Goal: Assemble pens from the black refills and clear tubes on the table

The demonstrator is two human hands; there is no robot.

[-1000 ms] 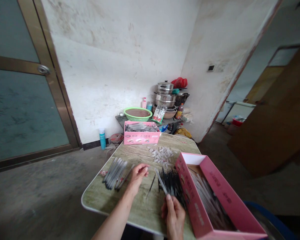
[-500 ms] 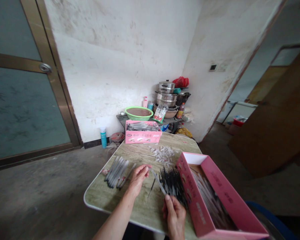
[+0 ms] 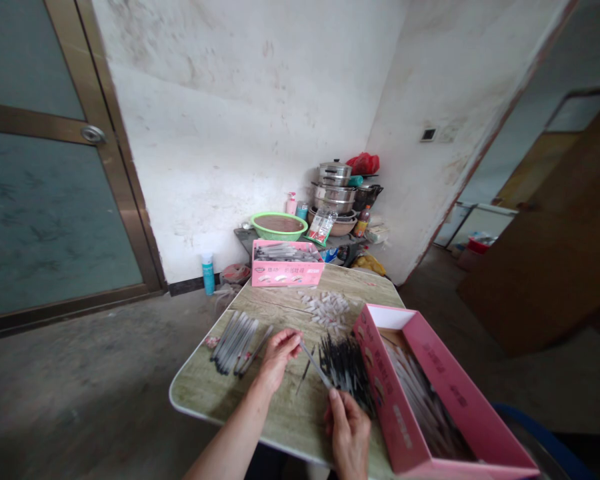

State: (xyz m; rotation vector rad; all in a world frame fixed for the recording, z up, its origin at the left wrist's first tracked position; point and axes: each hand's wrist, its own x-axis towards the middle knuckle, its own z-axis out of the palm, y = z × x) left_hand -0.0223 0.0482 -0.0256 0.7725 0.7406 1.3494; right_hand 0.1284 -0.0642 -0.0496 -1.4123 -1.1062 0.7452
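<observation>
A slim, translucent grey pen slants between my two hands above the table. My right hand grips its near end between thumb and fingers. At the far end, the thumb and fingertips of my left hand are pinched together; whether they also hold a small part is too small to tell. Just beyond the pen lies a pile of thin black-tipped pieces, like pen refills. Small whitish pieces are scattered farther back. Left of my left hand, several grey pens with dark ends lie side by side.
A long pink box holding whitish sticks stands at the right of the wood-patterned table. Another pink box, full of pens, stands at the back edge. Behind it are a green basin and stacked steel pots.
My left fingertips have shifted very slightly at the pen's far end. The small shift of the whole scene comes from the camera. My right hand keeps its grip.
</observation>
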